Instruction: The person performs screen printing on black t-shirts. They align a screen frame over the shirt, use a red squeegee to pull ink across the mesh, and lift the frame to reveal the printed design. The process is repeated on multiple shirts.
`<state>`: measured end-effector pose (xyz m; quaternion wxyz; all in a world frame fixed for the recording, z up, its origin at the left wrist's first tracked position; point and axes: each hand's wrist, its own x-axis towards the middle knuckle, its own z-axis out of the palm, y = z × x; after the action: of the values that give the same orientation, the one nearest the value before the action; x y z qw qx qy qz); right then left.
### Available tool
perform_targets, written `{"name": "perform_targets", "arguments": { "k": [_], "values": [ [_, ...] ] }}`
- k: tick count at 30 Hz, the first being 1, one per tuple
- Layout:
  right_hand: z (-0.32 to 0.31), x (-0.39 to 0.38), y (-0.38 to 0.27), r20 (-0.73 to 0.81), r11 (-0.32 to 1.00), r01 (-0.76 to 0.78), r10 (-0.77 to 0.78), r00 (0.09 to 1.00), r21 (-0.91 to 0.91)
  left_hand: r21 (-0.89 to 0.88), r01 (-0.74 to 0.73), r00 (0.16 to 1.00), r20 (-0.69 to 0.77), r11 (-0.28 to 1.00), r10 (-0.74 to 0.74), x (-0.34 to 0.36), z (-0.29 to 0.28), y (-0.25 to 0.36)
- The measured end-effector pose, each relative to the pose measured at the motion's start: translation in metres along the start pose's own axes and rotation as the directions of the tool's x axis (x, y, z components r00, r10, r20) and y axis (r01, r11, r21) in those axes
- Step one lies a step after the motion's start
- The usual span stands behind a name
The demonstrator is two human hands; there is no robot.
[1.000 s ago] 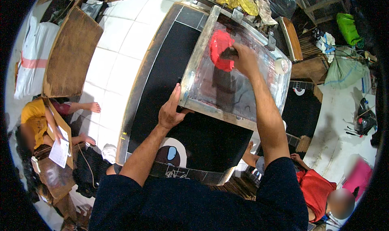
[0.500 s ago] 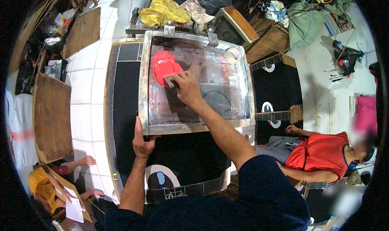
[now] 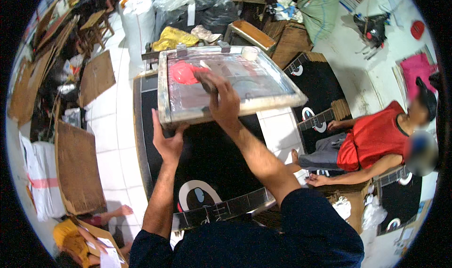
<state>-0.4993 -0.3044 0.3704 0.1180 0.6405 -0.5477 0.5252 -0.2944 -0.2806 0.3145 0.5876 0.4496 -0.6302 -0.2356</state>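
Observation:
A screen printing frame [image 3: 270,103] with a pale wooden rim is tilted, its near edge raised above a black printed panel [image 3: 214,150]. My left hand [image 3: 168,144] holds the near left corner from below, with one finger stretched along the outer side. In my right hand [image 3: 226,98] is a squeegee [image 3: 205,80], gripped over the mesh, next to a thick pool of red ink [image 3: 185,73]. Two clamps [image 3: 181,50] sit at the frame's far edge. A round pale lump [image 3: 249,54] rests at the far right corner of the frame.
To the right a person in a red top [image 3: 376,136] sits beside more black printed panels [image 3: 320,120]. Another person in yellow [image 3: 70,237] is at the lower left. Brown boards [image 3: 77,167] stand left; sacks [image 3: 318,14] and a yellow cloth [image 3: 174,39] lie at the back.
The frame's near edge has risen from the panel and now tilts. My right hand and the squeegee have moved a little right of the ink. The view has shifted.

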Motion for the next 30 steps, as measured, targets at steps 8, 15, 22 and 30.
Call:
{"name": "perform_targets", "arguments": {
  "k": [8,15,22,30],
  "values": [
    [-0.018,0.159,-0.020,-0.068,0.998,0.036,-0.039,0.997,-0.056,-0.252,0.152,0.988,0.000,0.956,-0.158,0.062,-0.071,-0.070],
    [-0.006,0.200,-0.011,-0.061,0.982,0.011,-0.022,0.998,-0.190,0.687,0.522,0.808,-0.208,0.505,-0.552,-0.243,-0.288,-0.267],
    [0.000,0.241,-0.005,0.009,0.951,-0.071,0.077,0.997,-0.302,0.258,0.886,0.400,-0.002,0.386,-0.917,-0.495,-0.263,-0.199],
    [0.005,0.265,0.011,-0.001,0.916,-0.101,0.109,0.994,-0.388,0.319,0.856,0.451,-0.078,0.407,-0.889,-0.470,-0.258,-0.168]
  ]
}}
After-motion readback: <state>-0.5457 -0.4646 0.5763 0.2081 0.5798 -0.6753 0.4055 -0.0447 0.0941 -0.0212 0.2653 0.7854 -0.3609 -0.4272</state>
